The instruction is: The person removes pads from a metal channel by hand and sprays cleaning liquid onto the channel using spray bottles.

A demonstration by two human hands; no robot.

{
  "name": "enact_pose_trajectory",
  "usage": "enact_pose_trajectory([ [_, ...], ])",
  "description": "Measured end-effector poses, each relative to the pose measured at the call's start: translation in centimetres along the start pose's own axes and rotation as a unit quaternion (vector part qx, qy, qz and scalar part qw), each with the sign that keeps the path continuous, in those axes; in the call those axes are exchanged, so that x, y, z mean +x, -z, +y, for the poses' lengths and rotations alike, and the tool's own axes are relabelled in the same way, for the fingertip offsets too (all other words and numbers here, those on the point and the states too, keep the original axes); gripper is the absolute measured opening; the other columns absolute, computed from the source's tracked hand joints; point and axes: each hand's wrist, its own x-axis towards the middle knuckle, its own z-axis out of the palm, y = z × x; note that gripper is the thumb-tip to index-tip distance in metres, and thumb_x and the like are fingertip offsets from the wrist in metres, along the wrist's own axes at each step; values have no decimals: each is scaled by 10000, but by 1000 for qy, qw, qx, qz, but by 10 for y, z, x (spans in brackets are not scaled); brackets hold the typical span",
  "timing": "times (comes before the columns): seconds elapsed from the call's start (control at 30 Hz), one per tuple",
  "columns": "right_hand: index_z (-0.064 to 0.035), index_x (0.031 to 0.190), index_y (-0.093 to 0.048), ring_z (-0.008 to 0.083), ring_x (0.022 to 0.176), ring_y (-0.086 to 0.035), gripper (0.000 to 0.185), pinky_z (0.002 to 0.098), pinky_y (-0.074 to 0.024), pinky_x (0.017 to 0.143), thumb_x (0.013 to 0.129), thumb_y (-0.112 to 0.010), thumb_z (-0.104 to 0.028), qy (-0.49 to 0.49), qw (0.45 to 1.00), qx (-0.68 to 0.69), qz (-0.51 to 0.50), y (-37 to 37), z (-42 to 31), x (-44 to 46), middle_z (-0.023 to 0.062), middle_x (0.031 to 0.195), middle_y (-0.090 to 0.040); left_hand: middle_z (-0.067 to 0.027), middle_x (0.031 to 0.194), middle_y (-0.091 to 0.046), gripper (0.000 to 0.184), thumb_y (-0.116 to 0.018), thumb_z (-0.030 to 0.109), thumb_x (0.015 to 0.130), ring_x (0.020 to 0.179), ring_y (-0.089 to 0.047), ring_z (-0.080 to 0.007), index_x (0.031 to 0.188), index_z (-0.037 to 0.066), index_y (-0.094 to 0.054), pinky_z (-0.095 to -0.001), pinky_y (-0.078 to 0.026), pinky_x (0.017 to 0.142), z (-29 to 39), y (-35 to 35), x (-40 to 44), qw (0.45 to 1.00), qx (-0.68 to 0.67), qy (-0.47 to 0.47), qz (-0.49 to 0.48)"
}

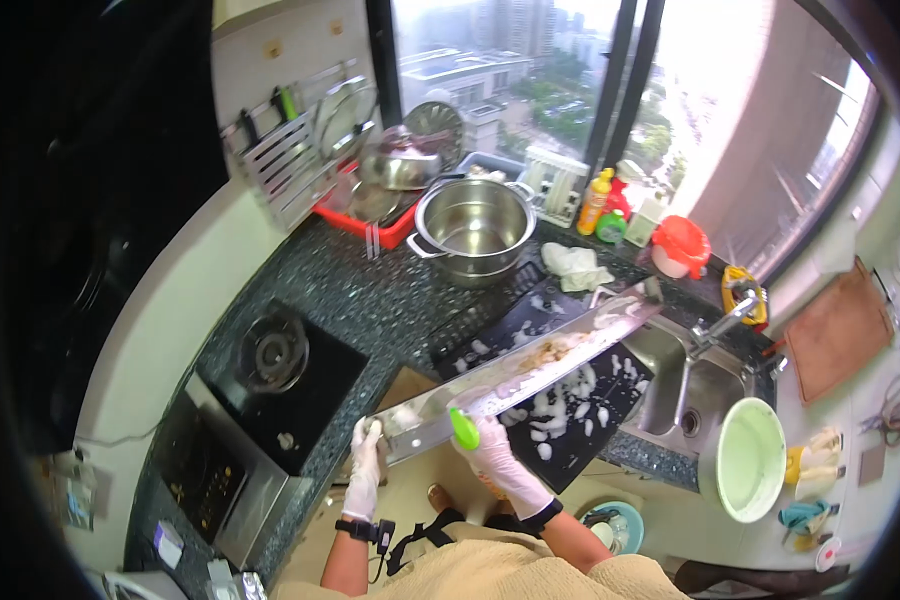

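A long, narrow metal trough (530, 360) lies slantwise from the counter's near edge toward the sink, with suds and brownish residue inside. My left hand (366, 468), in a whitish glove, is closed on the trough's near left end. My right hand (505, 465), gloved too, grips a bright green rounded tool (463, 428) against the trough's near side; its working end is hidden. Under and beside the trough lies a black panel (560, 455) spotted with white foam. Another foamy dark panel (545, 305) lies behind it.
A big steel pot (475, 240) stands behind the panels, beside a red dish tray (395, 233). A white cloth (577, 268) and several bottles (610, 205) line the window side. On the right are the double sink (660, 350) and a pale green basin (750, 460). A gas hob (315, 410) is left.
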Motion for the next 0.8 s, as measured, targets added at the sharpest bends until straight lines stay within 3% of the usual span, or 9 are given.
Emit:
enact_pose_trajectory([
  [0.17,-88,829,-599,330,734,-617,265,439,-511,642,726,-667,-322,-146,974,-124,-118,-2,0,-6,131,768,-624,-9,1012,-592,301,-608,204,894,912,-546,-117,1148,55,-548,-261,-436,802,-16,11,14,999,-28,0,-31],
  [0.3,-89,845,-599,330,669,-604,258,437,-514,624,726,-666,-309,-133,984,-116,-7,10,5,-1,133,753,-616,-55,1020,-624,226,-609,199,897,911,-599,-186,1076,68,-565,-341,-495,812,-21,9,22,994,-103,32,-37],
  [0.43,-89,855,-604,331,683,-609,241,449,-515,631,741,-648,-296,-138,981,-140,-3,24,20,4,125,784,-620,-66,1036,-622,231,-597,198,904,927,-595,-207,1087,62,-565,-354,-488,832,-22,12,31,989,-124,62,-56],
  [0.57,-69,866,-618,329,689,-612,287,450,-513,644,754,-626,-334,-208,959,-191,23,35,51,18,116,782,-622,-74,1055,-615,262,-582,231,914,952,-585,-202,1095,42,-565,-357,-464,857,-29,17,46,987,-115,72,-81],
  [0.6,-46,882,-610,322,718,-627,305,439,-511,659,758,-647,-321,-193,965,-170,57,44,57,19,136,792,-632,-74,1057,-614,265,-582,231,913,957,-583,-202,1096,41,-565,-356,-462,860,-31,18,50,987,-116,73,-84],
  [0.67,-39,903,-594,323,753,-636,316,424,-508,666,752,-681,-302,-257,965,-16,50,56,68,23,161,808,-638,-73,1062,-613,270,-584,232,912,966,-579,-202,1099,39,-565,-355,-457,867,-35,20,56,986,-119,76,-89],
  [0.77,-44,912,-580,332,706,-641,356,443,-522,665,732,-696,-328,-323,945,-15,46,66,72,29,134,801,-644,-72,1081,-607,277,-579,233,915,981,-571,-204,1109,36,-560,-358,-451,876,-36,22,62,985,-116,91,-94],
  [0.8,-45,917,-578,327,705,-643,346,437,-523,665,732,-703,-309,-341,936,45,71,77,58,33,136,794,-643,-71,1086,-606,281,-576,237,916,984,-570,-205,1113,37,-558,-358,-450,877,-38,24,64,984,-114,92,-103],
])
